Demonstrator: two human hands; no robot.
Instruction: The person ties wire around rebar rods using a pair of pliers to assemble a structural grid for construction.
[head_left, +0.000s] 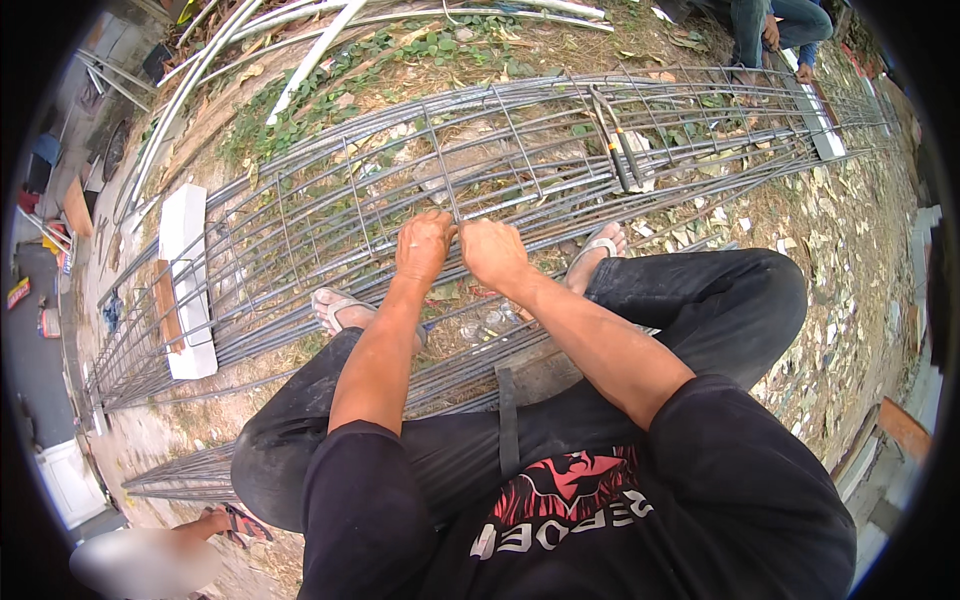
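Observation:
A long cage of steel rebar [330, 190] with square wire stirrups lies across the ground before me. My left hand [425, 242] is closed, knuckles up, at the cage's near side. Right beside it, my right hand [491, 254] is closed too. A thin steel stirrup [440, 150] runs down from the far bars to between my two fists, which grip its near end; the fingertips are hidden underneath. Pincers [618, 145] with dark handles and an orange-yellow band rest on the cage to the right of my hands.
White blocks [187, 290] [820, 120] prop the cage near both ends. More loose rebar [450, 385] lies under my legs. White pipes [318, 60] lie beyond. At top right another person's hand [804, 73] is at the cage; another person's sandalled foot [240, 525] shows at lower left.

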